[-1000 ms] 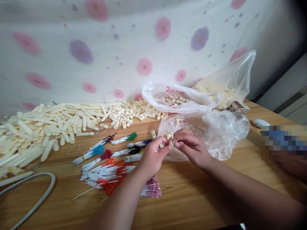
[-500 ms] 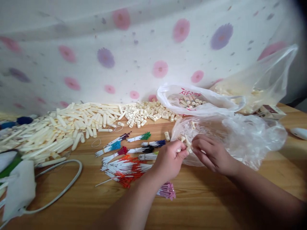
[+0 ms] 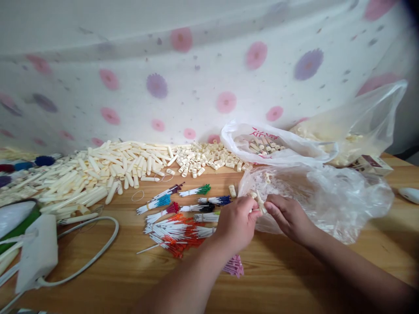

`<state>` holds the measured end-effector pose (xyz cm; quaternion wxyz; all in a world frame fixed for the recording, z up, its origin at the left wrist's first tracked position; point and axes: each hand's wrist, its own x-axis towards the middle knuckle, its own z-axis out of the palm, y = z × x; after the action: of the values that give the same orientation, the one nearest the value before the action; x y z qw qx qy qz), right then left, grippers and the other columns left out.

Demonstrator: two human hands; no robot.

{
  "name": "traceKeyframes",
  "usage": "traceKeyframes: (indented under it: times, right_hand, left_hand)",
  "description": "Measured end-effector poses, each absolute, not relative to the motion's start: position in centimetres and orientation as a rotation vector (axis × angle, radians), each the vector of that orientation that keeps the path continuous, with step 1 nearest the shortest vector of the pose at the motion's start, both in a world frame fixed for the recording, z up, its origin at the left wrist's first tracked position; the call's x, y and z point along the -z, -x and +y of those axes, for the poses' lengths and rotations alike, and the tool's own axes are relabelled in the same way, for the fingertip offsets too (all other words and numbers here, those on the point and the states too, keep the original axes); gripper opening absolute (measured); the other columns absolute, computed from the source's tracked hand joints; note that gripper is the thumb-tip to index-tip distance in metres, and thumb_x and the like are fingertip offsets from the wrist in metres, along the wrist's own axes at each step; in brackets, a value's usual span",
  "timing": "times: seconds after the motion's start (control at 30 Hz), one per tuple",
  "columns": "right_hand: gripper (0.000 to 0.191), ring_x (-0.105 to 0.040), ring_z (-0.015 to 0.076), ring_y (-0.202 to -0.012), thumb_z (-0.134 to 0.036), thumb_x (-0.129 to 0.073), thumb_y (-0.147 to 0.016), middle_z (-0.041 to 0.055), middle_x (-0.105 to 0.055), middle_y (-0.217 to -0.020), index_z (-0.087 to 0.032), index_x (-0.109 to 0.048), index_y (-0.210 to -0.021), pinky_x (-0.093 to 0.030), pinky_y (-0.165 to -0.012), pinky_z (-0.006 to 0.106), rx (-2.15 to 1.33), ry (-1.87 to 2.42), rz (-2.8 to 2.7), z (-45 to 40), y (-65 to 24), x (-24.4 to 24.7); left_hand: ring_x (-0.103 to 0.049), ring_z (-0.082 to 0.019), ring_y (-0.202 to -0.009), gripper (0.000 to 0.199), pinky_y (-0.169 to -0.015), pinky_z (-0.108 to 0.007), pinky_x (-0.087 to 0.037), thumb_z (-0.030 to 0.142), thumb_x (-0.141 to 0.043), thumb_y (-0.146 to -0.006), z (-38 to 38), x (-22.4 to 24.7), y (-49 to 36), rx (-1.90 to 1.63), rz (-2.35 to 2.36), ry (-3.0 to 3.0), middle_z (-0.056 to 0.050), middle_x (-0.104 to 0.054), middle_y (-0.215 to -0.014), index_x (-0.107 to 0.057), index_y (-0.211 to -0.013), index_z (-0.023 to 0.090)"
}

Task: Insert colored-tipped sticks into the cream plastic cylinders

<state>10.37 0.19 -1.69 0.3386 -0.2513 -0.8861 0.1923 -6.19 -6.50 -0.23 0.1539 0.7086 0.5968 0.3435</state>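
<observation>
- Our left hand (image 3: 237, 222) pinches cream pieces (image 3: 261, 202), the longest pointing away from us.
- Our right hand (image 3: 288, 214) curls just right of them; whether it grips, we cannot tell.

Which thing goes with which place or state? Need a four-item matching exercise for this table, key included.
1. Left hand
2. Cream tubes
3. Bag with red print
4. White cable

A. Curving across the front left of the table
B. Open, with cream pieces inside
C. Holding small cream parts
D. Heaped at the back left

Pairs: 1-C, 2-D, 3-B, 4-A
</observation>
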Motion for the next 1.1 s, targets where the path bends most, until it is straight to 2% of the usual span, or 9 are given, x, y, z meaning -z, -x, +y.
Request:
traceKeyframes:
  times: [0.17,0.37,0.57,0.77,1.1]
  right_hand:
    - [0.018,-0.050,0.0123,-0.063,-0.029,-0.039,-0.094,0.0011,-0.053,-0.072,-0.019,-0.049,-0.082,-0.040,-0.058,0.024,-0.580,0.624,-2.286,0.1,-10.4,1.4]
    - [0.032,-0.045,0.0105,-0.053,-0.030,-0.039,-0.094,-0.0022,-0.044,-0.057,-0.019,-0.042,-0.064,-0.035,-0.052,0.023,-0.595,0.664,-2.319,0.2,-10.3,1.6]
    - [0.019,-0.050,0.0125,-0.063,-0.031,-0.041,-0.093,0.0007,-0.053,-0.071,-0.019,-0.050,-0.081,-0.040,-0.058,0.024,-0.642,0.652,-2.265,0.1,-10.3,1.6]
    - [0.030,-0.044,0.0110,-0.056,-0.031,-0.038,-0.095,-0.0014,-0.046,-0.061,-0.019,-0.045,-0.068,-0.036,-0.054,0.024,-0.645,0.667,-2.303,0.5,-10.2,2.2]
    - [0.040,-0.042,0.0103,-0.051,-0.039,-0.037,-0.094,-0.0022,-0.044,-0.054,-0.019,-0.041,-0.060,-0.033,-0.050,0.023,-0.755,0.738,-2.283,0.5,-10.0,2.1]
  left_hand:
    - [-0.056,-0.015,-0.072,0.004,-0.063,-0.025,-0.036,0.022,-0.056,-0.083,-6.5,0.3,6.2,-1.022,1.733,-1.961,0.000,-0.064,-0.080,-0.057,-0.080,0.020]
    - [-0.056,-0.016,-0.073,0.007,-0.064,-0.025,-0.036,0.022,-0.055,-0.084,-6.4,0.2,6.4,-0.958,1.719,-2.027,-0.001,-0.064,-0.080,-0.057,-0.078,0.020]
    - [-0.056,-0.015,-0.072,0.003,-0.065,-0.025,-0.037,0.022,-0.056,-0.083,-6.3,0.1,6.6,-1.028,1.748,-1.927,-0.001,-0.065,-0.081,-0.058,-0.083,0.019]
    - [-0.055,-0.014,-0.070,0.004,-0.062,-0.024,-0.035,0.022,-0.056,-0.083,-6.4,0.2,6.6,-0.973,1.748,-1.983,0.001,-0.064,-0.078,-0.058,-0.080,0.019]
    - [-0.055,-0.014,-0.071,0.004,-0.062,-0.023,-0.035,0.020,-0.058,-0.082,-6.2,0.3,6.5,-0.989,1.744,-1.992,0.001,-0.064,-0.077,-0.056,-0.078,0.019]
